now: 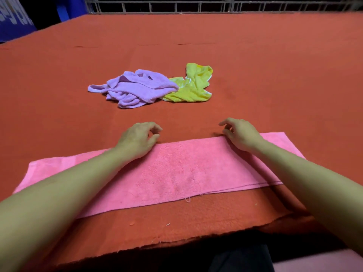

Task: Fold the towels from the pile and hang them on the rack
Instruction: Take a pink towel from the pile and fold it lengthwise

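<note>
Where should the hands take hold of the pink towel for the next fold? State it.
Probably the two short ends of the pink towel, one hand from each side: it lies flat as a long, already doubled strip across the table, so pinching both layers there lets end meet end.

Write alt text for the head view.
Both hands, left hand and right hand, rest at the far edge of a flat pink towel on a red-covered table. Beyond lie crumpled purple towel and yellow towel.

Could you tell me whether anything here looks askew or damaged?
The long pink terry towel lies slanted across the table, and the rust-red felt table cover has a ragged, frayed near edge.
</note>
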